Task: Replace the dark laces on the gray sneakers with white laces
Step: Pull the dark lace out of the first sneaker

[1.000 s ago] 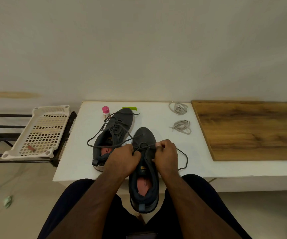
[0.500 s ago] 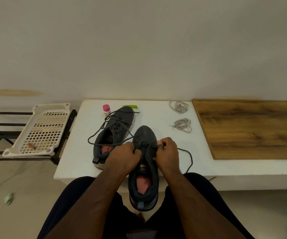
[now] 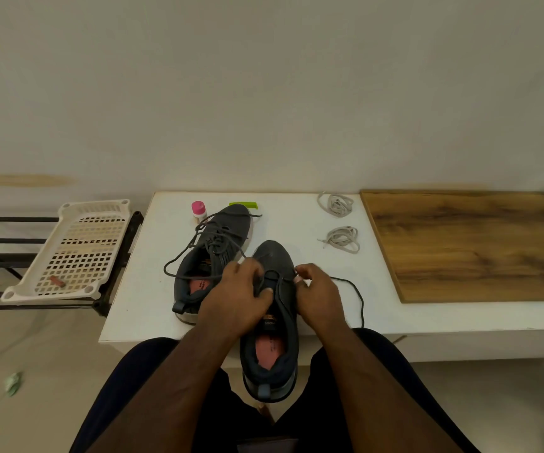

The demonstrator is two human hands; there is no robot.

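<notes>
White table point(image 3: 153, 289) against a plain wall point(image 3: 264, 93), wooden board point(image 3: 476, 246) right.

Two bare forearms come into view from the 6 o'clock edge, one from about 7 o'clock and one from about 5 o'clock, with no sleeves, watch or bands showing on them. The left hand point(image 3: 236, 297) and the right hand point(image 3: 318, 294) wear no gloves and no rings that can be made out. Both thighs, low in the view toward 6 o'clock, are covered by dark, nearly black cloth, plain and unmarked. Whether it is shorts or trousers cannot be told.
</notes>
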